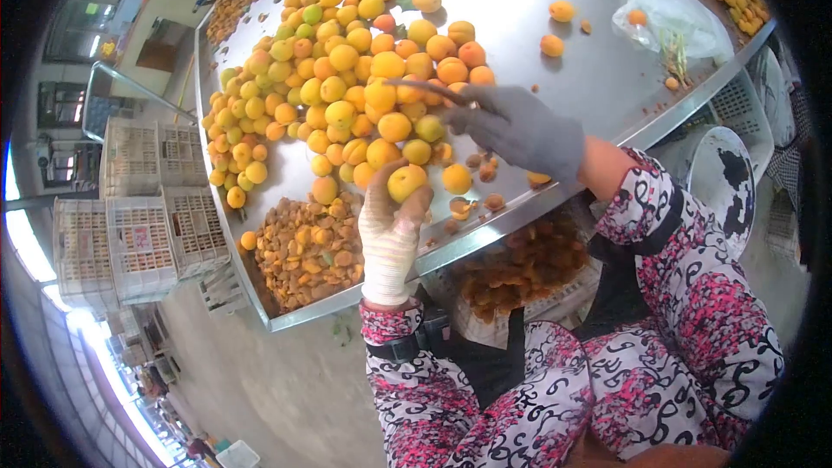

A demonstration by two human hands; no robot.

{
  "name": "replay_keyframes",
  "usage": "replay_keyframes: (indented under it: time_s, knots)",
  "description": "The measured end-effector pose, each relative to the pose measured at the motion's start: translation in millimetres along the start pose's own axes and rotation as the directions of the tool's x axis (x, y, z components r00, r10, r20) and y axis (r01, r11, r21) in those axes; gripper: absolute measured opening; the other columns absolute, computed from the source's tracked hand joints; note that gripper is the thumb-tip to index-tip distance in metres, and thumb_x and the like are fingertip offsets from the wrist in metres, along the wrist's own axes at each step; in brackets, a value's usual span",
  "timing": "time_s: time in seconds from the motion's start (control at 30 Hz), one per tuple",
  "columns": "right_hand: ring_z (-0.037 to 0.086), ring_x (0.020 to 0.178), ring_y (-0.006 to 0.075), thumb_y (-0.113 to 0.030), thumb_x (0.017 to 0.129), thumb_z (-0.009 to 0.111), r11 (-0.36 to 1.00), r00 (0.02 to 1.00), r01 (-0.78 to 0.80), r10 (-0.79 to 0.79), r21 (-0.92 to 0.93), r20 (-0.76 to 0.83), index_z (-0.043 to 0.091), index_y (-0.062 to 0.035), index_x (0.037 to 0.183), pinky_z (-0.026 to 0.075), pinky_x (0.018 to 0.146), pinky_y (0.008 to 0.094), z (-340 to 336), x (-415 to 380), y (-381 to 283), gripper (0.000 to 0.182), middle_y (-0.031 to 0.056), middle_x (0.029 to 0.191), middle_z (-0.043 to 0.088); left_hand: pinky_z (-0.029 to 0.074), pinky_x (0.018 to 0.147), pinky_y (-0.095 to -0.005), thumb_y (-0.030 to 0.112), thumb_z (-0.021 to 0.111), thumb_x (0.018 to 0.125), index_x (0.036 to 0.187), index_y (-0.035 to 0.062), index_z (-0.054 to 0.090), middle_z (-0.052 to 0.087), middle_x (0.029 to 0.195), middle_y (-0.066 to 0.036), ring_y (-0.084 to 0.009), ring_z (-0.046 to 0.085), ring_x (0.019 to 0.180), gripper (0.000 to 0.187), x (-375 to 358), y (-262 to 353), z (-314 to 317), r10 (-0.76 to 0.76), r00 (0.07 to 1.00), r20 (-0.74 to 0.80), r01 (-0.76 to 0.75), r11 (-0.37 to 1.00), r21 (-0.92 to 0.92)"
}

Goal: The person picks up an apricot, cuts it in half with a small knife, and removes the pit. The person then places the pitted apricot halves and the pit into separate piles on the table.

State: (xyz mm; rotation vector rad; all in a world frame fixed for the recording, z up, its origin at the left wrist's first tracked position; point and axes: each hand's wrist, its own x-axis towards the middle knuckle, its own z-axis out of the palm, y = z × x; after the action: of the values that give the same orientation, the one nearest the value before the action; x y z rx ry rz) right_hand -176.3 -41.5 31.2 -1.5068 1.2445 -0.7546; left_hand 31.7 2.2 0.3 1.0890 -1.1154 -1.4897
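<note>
Striped-gloved left hand (390,230), fingers gripping yellow apricot (406,183) above counter (511,35), right beside fruit pile (347,59); grey-gloved right hand (520,132) now, fingers wrapped round knife (423,87), pointing left over pile.

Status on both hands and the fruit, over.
Left hand: fingers on a yellow fruit. Right hand: gripping a knife-like tool, apart from that fruit. Heaped whole fruits crowd close by.

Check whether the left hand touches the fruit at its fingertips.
Touching: the head view shows the left hand with thumb and finger against the fruit.
</note>
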Motion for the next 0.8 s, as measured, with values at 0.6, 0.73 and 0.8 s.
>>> replay_keyframes:
  time_s: [0.6, 0.73, 0.8]
  knots:
    - [0.050, 0.062, 0.0123, -0.046, 0.085, 0.055, 0.905, 0.941, 0.105, 0.044, 0.412, -0.336, 0.061, 0.0014, 0.095, 0.042, 0.059, 0.0272, -49.5, 13.7, 20.1, 0.049, 0.0048, 0.068, 0.056, 0.037, 0.088, -0.0428, 0.031, 0.070, 0.068, 0.112, 0.0108, 0.056, 0.056, 0.105, -0.015, -0.0336, 0.050, 0.102, 0.051, 78.6, -13.9, 81.6, 0.159, 0.921, 0.354, -0.355, -0.028, 0.935]
    - [0.058, 0.074, 0.0182, -0.046, 0.086, 0.052, 0.912, 0.941, 0.089, 0.055, 0.400, -0.335, 0.058, 0.0021, 0.103, 0.046, 0.068, 0.0315, -55.4, 8.7, 15.7, 0.051, 0.0123, 0.081, 0.061, 0.036, 0.089, -0.0436, 0.035, 0.070, 0.067, 0.099, 0.0109, 0.061, 0.056, 0.105, -0.013, -0.0332, 0.049, 0.104, 0.041, 99.8, -26.2, 105.4, 0.012, 0.953, 0.301, -0.283, -0.308, 0.908]
    - [0.058, 0.078, 0.0210, -0.046, 0.087, 0.051, 0.914, 0.966, 0.012, 0.095, 0.406, -0.242, 0.058, 0.0022, 0.104, 0.046, 0.071, 0.0341, -59.8, 5.7, 10.9, 0.052, 0.0149, 0.084, 0.060, 0.035, 0.090, -0.0440, 0.036, 0.070, 0.067, 0.096, 0.0107, 0.062, 0.055, 0.106, -0.012, -0.0332, 0.048, 0.104, 0.039, 102.0, -31.8, 102.9, 0.008, 0.947, 0.321, -0.294, -0.378, 0.878]
